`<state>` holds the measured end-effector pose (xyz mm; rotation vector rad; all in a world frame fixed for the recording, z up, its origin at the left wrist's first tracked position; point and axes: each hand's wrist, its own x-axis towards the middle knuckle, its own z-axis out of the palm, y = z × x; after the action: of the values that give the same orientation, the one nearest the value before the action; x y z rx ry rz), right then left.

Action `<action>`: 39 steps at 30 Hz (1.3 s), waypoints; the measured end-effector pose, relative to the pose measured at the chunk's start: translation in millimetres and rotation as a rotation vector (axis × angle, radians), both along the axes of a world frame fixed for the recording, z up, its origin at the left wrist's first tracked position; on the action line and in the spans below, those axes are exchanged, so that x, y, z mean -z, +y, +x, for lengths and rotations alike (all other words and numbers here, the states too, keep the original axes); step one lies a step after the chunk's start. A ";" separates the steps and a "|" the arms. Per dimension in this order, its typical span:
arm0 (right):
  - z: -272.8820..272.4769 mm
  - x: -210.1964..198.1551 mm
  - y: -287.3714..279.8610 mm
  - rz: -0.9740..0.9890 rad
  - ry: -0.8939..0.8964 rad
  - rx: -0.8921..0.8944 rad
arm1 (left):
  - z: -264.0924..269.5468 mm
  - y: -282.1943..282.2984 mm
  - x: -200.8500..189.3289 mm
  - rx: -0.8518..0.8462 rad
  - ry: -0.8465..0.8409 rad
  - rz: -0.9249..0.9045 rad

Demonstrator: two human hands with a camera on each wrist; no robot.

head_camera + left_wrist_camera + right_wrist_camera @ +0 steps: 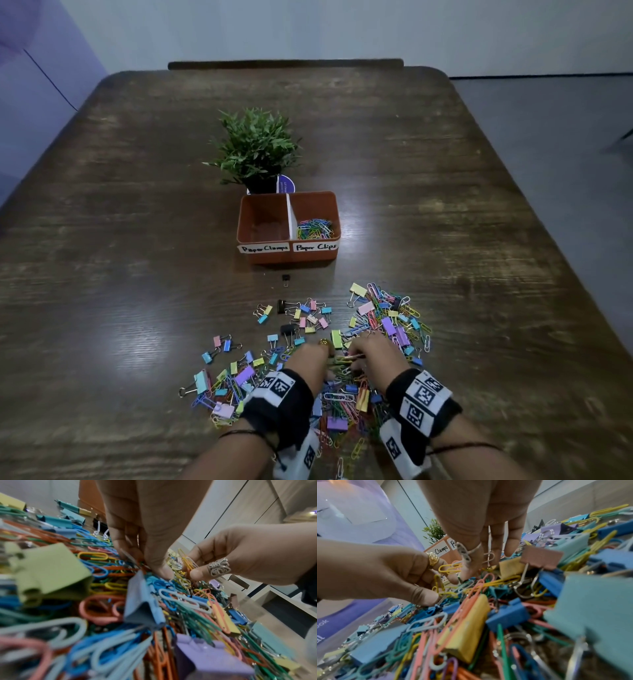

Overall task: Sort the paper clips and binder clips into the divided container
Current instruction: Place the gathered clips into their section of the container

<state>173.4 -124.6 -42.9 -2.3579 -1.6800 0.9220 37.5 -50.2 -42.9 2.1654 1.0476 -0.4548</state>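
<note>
An orange divided container (254,229) stands mid-table. Its left compartment, labelled "Paper Clamps", looks empty, and the right one, labelled "Paper Clips", holds coloured paper clips (314,229). A mixed pile of paper clips and binder clips (342,397) lies at the near edge. Both hands reach into it, fingertips close together. My left hand (325,353), with a gold ring, pinches a yellow paper clip (437,584) at the pile's surface. My right hand (356,354), with a silver ring, pinches a few yellow and white paper clips (187,562) just above the pile.
A small potted plant (255,147) stands right behind the container. Loose binder clips (308,317) are spread between the pile and the container, with a black one (285,278) nearest it. Bare wooden table (120,274) lies left and right.
</note>
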 end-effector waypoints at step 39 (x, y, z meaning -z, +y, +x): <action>-11.8 5.0 -0.9 0.165 0.288 0.168 | -34.4 17.0 -8.4 -0.098 0.132 -0.074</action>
<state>161.5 -125.5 -47.9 -2.1037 -1.3710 0.9950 3.1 -33.2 -34.5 2.0315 1.1841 -0.5879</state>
